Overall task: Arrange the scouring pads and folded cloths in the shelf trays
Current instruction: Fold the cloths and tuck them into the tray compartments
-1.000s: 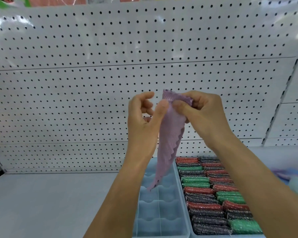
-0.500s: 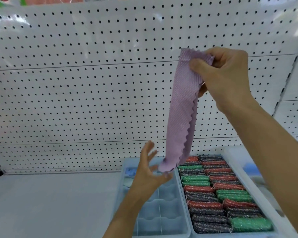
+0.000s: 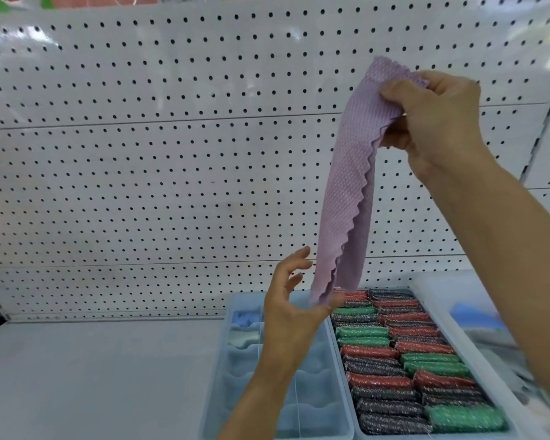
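In the upper right of the frame the right hand point(image 3: 438, 122) pinches the top end of a lilac cloth point(image 3: 346, 185) between thumb and curled fingers. The cloth hangs straight down in a long folded strip with a wavy edge, in front of the white pegboard point(image 3: 140, 154). Its bottom end reaches the left hand point(image 3: 291, 308) at lower centre, whose fingers are spread and loosely bent; the thumb touches or nearly touches the cloth's lower tip, and which cannot be told. Below the left hand lies a pale blue divided tray point(image 3: 235, 392) on the shelf point(image 3: 92, 376); folded cloths point(image 3: 245, 328) in blue and pale green fill its far left compartments. Just right of it, touching, a second tray point(image 3: 477, 360) is packed with two rows of scouring pads point(image 3: 394, 360) in red, green and dark grey. At the right edge a third tray point(image 3: 438, 281) shows, its contents blurred.
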`<state>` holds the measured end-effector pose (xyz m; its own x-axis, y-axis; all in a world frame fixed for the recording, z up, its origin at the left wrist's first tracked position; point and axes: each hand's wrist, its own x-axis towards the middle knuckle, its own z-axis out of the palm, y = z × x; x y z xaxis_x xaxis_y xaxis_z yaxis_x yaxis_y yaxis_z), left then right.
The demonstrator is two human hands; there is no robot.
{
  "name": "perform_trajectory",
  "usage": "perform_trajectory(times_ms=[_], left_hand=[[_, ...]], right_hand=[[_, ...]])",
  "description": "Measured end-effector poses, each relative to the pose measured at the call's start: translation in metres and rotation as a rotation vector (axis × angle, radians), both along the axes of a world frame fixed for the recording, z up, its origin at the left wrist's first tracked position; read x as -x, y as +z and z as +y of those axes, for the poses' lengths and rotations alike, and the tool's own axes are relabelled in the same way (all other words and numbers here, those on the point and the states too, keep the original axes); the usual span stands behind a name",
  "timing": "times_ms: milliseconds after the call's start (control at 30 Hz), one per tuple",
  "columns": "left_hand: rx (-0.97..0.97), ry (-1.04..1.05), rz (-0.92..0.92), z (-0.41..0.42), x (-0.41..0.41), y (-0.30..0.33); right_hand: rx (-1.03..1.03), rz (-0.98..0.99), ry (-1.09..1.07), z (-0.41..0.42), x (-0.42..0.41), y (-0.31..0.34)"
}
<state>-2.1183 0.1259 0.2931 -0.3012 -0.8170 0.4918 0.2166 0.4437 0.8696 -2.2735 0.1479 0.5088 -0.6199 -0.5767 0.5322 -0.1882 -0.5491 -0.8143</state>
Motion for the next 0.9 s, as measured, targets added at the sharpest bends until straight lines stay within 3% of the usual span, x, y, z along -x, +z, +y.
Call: perform_trajectory(times_ms=[133, 200, 267, 367, 433, 500, 567, 733, 900], left_hand=[[-0.074, 0.169, 0.234, -0.003, 0.007, 0.009], [0.086, 0.246, 0.236, -0.003, 0.0, 0.008], [0.371, 0.318, 0.097, -0.004, -0.008, -0.003], [0.702, 0.28, -0.34, -0.011, -0.02, -0.033], [0.568, 0.253, -0.389, -0.011, -0.026, -0.038], [0.254, 0.204, -0.185, -0.01, -0.028, -0.019], [0.075, 0.085, -0.088, -0.013, -0.026, 0.013], [0.004, -0.325, -0.219, -0.022, -0.009, 0.077], [-0.131, -0.332, -0.379, -0.02, -0.007, 0.085]], right_hand=[[-0.017, -0.052, -0.016, 0.001, 0.009, -0.001], [-0.038, -0.04, -0.023, 0.004, 0.014, 0.0], [-0.071, 0.012, -0.007, 0.006, 0.018, 0.001], [-0.124, 0.166, 0.103, 0.009, 0.016, 0.002], [-0.138, 0.256, 0.184, 0.012, 0.013, 0.002], [-0.151, 0.327, 0.255, 0.015, 0.012, 0.003], [-0.177, 0.383, 0.322, 0.017, 0.011, 0.002], [-0.206, 0.426, 0.505, 0.015, 0.013, -0.001], [-0.221, 0.446, 0.554, 0.017, 0.019, -0.008]])
